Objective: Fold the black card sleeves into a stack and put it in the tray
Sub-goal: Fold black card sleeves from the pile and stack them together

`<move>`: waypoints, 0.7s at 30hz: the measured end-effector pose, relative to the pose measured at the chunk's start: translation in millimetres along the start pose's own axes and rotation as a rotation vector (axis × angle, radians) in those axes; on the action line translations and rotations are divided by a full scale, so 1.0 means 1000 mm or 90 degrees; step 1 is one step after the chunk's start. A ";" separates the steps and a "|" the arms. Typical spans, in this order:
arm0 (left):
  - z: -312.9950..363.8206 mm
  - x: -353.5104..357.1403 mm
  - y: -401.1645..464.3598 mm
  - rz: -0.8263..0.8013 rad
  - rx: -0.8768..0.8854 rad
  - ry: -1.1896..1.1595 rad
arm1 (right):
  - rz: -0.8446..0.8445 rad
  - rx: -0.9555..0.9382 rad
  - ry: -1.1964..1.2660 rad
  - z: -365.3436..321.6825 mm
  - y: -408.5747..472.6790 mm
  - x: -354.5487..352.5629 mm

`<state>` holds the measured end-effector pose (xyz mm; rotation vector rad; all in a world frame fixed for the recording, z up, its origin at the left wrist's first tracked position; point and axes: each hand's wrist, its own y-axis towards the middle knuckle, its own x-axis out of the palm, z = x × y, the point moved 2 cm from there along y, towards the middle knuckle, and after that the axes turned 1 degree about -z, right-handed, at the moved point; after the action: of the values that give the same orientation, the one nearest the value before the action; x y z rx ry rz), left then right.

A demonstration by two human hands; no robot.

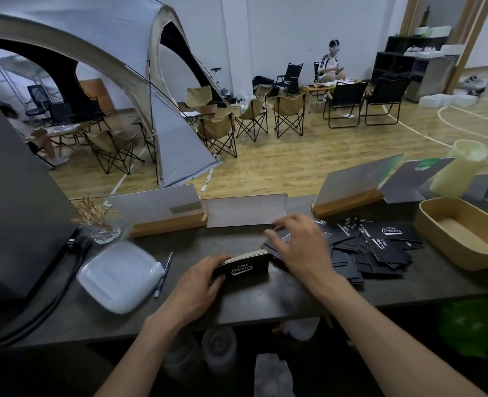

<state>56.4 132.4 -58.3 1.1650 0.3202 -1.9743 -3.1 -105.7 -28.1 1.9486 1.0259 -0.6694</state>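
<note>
A stack of folded black card sleeves [244, 267] with white lettering stands on the dark counter, and my left hand [199, 285] grips its left end. My right hand [300, 247] hovers blurred just right of the stack, fingers spread over a loose black sleeve [277, 239]. A scattered pile of unfolded black sleeves [377, 247] lies to the right. The tan tray [429, 224] sits at the far right with nothing visible inside.
A white lidded container [119, 276] and a pen [164, 273] lie left of the stack. Sign holders with wooden bases [168, 224] line the counter's back edge. A glass with sticks [102, 224], a black appliance with cables, and a pale cup [457, 170] stand around.
</note>
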 end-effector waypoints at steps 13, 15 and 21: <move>-0.001 -0.001 0.000 -0.024 -0.034 0.017 | 0.234 -0.192 -0.127 -0.019 -0.026 -0.042; 0.000 -0.001 0.001 -0.026 -0.029 0.006 | 0.245 -0.230 0.113 -0.028 -0.030 -0.052; -0.001 -0.001 0.001 -0.019 -0.024 -0.015 | -0.035 0.031 0.379 0.002 -0.047 0.005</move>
<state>58.7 133.0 -57.7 1.1177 0.3629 -1.9983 -40.2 -89.6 -52.1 2.2260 1.4281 -0.1310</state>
